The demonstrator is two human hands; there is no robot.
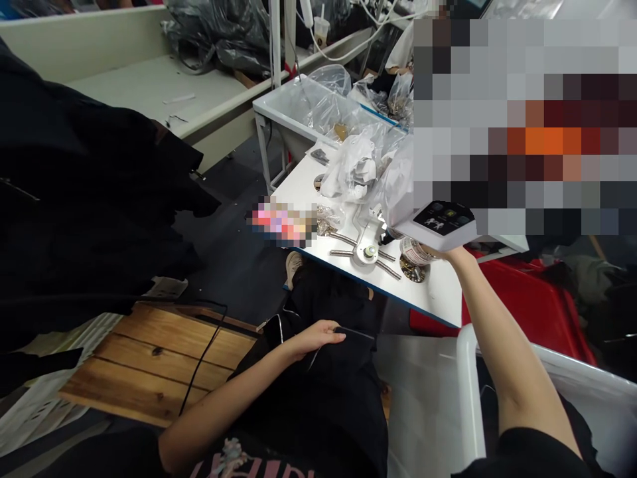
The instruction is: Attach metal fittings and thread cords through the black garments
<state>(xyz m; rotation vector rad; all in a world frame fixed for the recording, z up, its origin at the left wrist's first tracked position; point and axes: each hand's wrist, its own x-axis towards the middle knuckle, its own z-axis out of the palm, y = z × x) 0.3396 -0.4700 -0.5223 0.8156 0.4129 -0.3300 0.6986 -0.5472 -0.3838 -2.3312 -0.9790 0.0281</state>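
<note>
The left hand (318, 336) lies on black clothing (318, 392), its grip open with fingers extended. The right hand (444, 253) reaches out, touching a labelled glass jar (413, 252) on a white counter (432, 292), beneath a white box (438, 226); whether that grip is closed, I cannot tell. Beside the jar sit a white bracket (367, 249), threaded rods (343, 237) and a brass disc (412, 271). Clear plastic bags (343, 113) lie farther along.
</note>
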